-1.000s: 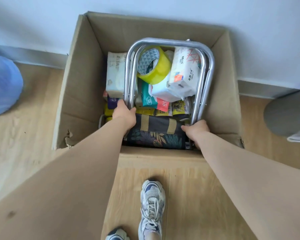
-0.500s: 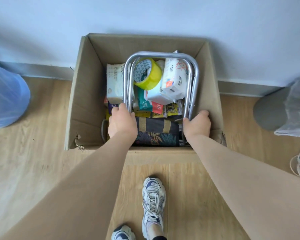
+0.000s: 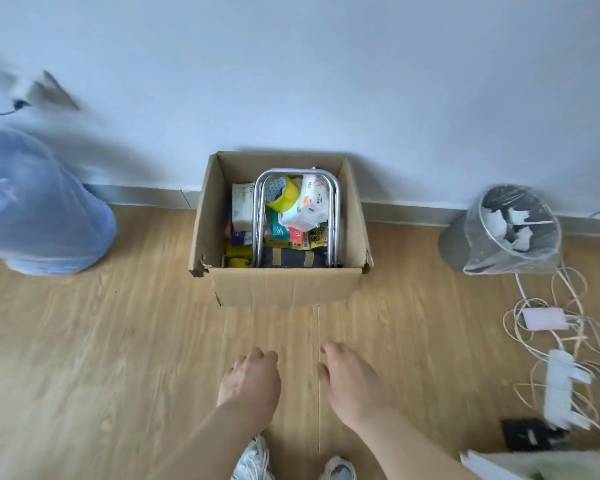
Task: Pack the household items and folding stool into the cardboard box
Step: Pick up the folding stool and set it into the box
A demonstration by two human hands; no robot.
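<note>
An open cardboard box stands on the wooden floor against the white wall. Inside it lies the folding stool, its chrome tube frame arched over the contents and its dark patterned seat at the near side. Under and beside the frame sit a yellow tape roll, white tissue packs and several small colourful packets. My left hand and my right hand hover over the floor well in front of the box, both empty with fingers loosely apart.
A blue plastic-covered bulky object stands at the left. A grey bin with a clear liner is at the right by the wall. Tangled cables, a power strip and a pink device lie on the floor at right. My shoes show below.
Both hands have let go of the stool frame and drawn back out of the box. The view has pulled away, so the box now looks smaller and farther.
</note>
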